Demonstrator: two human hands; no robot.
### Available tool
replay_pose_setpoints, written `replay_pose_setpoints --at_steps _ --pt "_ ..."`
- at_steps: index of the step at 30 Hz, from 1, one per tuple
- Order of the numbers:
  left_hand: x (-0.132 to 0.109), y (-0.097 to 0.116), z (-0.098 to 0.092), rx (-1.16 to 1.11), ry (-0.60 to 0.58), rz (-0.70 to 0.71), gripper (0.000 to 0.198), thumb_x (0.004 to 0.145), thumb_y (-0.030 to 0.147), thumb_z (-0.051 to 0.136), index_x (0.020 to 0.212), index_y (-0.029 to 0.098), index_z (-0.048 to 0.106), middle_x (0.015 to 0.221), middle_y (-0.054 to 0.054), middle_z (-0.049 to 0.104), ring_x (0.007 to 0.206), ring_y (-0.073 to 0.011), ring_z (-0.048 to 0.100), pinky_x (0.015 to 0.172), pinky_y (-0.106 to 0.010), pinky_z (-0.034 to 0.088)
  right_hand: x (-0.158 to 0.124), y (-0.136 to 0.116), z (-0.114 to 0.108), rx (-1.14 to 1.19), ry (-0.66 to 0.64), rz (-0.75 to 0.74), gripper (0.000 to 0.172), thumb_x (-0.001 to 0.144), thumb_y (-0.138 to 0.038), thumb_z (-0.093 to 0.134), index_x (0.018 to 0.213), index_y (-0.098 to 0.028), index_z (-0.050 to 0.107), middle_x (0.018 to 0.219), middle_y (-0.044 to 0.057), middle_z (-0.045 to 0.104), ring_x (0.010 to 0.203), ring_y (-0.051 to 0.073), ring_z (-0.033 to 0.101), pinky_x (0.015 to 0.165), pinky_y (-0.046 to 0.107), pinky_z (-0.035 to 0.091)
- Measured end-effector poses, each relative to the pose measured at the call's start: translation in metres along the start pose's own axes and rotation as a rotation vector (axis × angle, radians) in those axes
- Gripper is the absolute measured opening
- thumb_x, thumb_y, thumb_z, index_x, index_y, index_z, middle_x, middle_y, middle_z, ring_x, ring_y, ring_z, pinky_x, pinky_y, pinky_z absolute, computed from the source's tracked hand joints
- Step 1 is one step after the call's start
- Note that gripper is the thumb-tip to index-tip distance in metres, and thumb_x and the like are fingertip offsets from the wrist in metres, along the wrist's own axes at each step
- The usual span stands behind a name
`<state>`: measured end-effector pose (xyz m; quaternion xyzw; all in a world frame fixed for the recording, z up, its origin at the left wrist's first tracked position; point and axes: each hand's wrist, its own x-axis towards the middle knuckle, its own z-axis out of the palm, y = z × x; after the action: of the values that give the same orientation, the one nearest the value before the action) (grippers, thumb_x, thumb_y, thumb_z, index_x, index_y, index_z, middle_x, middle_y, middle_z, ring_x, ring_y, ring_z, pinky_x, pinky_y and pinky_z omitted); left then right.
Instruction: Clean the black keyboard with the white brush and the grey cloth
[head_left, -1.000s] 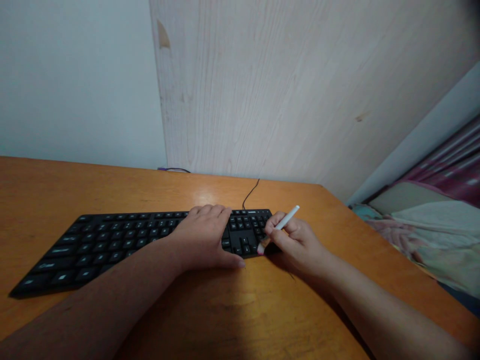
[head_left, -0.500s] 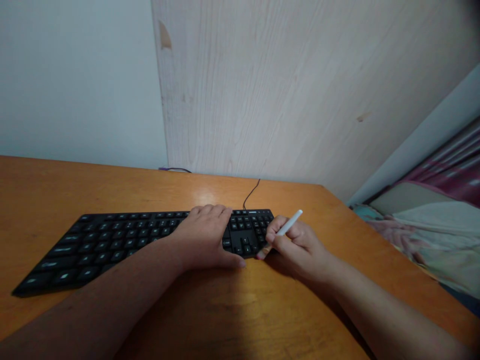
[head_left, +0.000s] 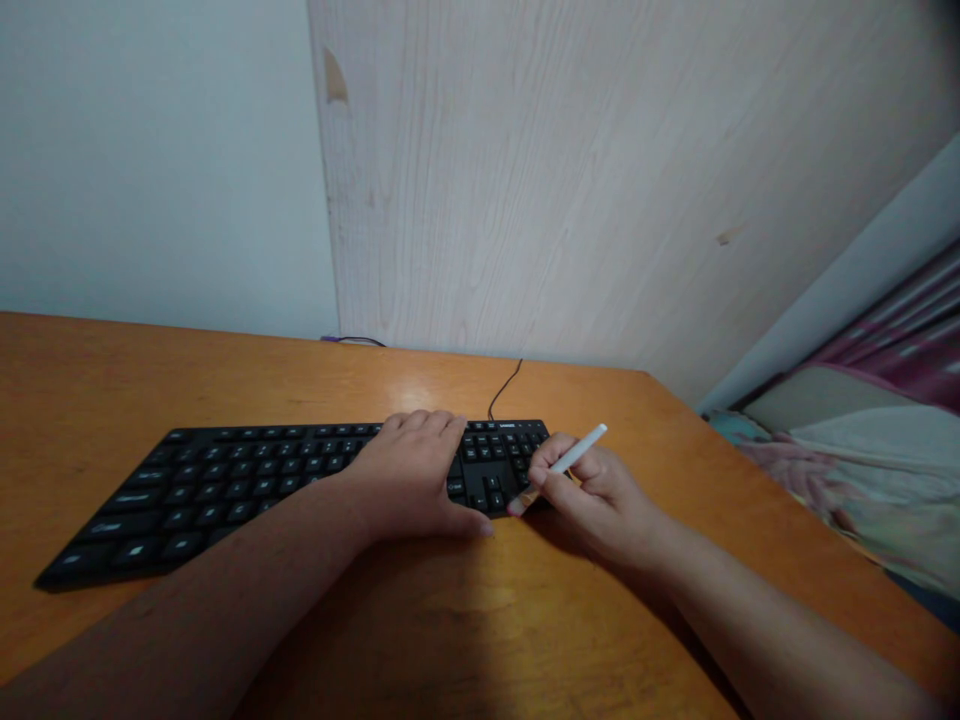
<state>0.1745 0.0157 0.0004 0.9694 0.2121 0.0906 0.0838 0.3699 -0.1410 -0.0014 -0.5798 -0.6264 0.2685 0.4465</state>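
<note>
Black keyboard (head_left: 247, 485): lies flat on your orange wooden desk (head_left: 450, 620), its cable (head_left: 504, 388) running back toward the wood-grain panel (head_left: 600, 180). Your left hand (head_left: 409, 480): laid palm-down over the keys, fingers relaxed, clasping nothing. Your right hand (head_left: 592, 490): pinched around a small white-handled brush (head_left: 562, 465), bristle end touching the keyboard's near right corner. Patterned bedding (head_left: 847, 450): beside the desk, right.

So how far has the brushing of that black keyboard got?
No finished part can be told apart: no dust shows either way. In hand: the left hand lies flat on the black keyboard, and the right hand holds a small white-handled brush, tip at the right-end keys. Whether the left-side keys have been brushed cannot be told.
</note>
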Motion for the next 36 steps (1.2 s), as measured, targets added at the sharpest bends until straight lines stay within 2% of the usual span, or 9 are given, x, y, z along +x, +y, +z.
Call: replay_pose_setpoints --at_steps 2,10,16,20,23,30,36 --pt "-0.0002 0.0 0.0007 0.003 0.003 -0.001 0.107 0.06 0.089 0.059 0.138 0.018 0.052 0.141 -0.02 0.057 0.127 -0.0413 0.052 0.107 -0.052 0.036 0.0015 0.001 0.0022 0.0 0.01 -0.012 0.013 0.101 -0.033 0.055 0.093 -0.023 0.058 0.079 0.002 0.074 0.075 0.018 0.071 0.072 0.033 0.052" --pt "-0.0005 0.001 -0.0005 -0.004 0.001 -0.009 0.106 0.06 0.089 0.06 0.138 0.018 0.053 0.141 -0.019 0.057 0.127 -0.0421 0.052 0.106 -0.053 0.035 0.0078 0.0062 0.005 -0.247 0.207 -0.122 0.017 0.098 -0.035 0.06 0.09 -0.023 0.069 0.085 0.003 0.07 0.077 0.017 0.064 0.068 0.031 0.049" --pt "0.0001 0.001 0.0001 -0.015 0.005 -0.008 0.108 0.059 0.089 0.06 0.138 0.017 0.053 0.14 -0.019 0.057 0.128 -0.0427 0.051 0.108 -0.053 0.034 0.0033 0.0001 0.005 -0.304 0.147 -0.166 0.016 0.098 -0.031 0.06 0.086 -0.023 0.066 0.08 0.002 0.069 0.073 0.016 0.064 0.068 0.031 0.049" --pt "-0.001 0.0015 -0.0011 -0.017 -0.006 -0.017 0.107 0.059 0.088 0.061 0.139 0.017 0.053 0.141 -0.02 0.057 0.128 -0.0426 0.051 0.108 -0.053 0.035 -0.0001 -0.0013 0.0065 -0.138 0.078 -0.09 0.021 0.101 -0.035 0.055 0.085 -0.024 0.06 0.077 0.001 0.071 0.071 0.017 0.067 0.068 0.032 0.052" --pt "-0.0012 0.0018 -0.002 -0.007 -0.012 -0.016 0.108 0.06 0.088 0.061 0.139 0.015 0.052 0.141 -0.021 0.056 0.128 -0.0426 0.051 0.108 -0.054 0.035 0.0014 0.0022 0.0079 -0.057 0.099 -0.044 0.02 0.101 -0.037 0.056 0.087 -0.023 0.06 0.076 0.001 0.073 0.069 0.017 0.068 0.068 0.032 0.053" --pt "-0.0001 0.0002 0.0006 0.012 -0.003 -0.002 0.107 0.061 0.091 0.058 0.138 0.016 0.053 0.143 -0.021 0.056 0.129 -0.0431 0.05 0.107 -0.054 0.035 0.0085 0.0063 0.0068 -0.206 0.241 -0.128 0.017 0.099 -0.034 0.06 0.091 -0.023 0.069 0.085 0.003 0.071 0.08 0.018 0.065 0.07 0.031 0.049" --pt "0.0003 -0.0006 0.0003 0.013 -0.006 0.001 0.109 0.06 0.091 0.058 0.138 0.016 0.052 0.142 -0.02 0.056 0.127 -0.0409 0.051 0.107 -0.052 0.035 0.0021 0.0047 0.0072 -0.182 0.151 -0.113 0.018 0.1 -0.032 0.057 0.086 -0.022 0.064 0.076 0.001 0.069 0.069 0.015 0.064 0.066 0.03 0.049"
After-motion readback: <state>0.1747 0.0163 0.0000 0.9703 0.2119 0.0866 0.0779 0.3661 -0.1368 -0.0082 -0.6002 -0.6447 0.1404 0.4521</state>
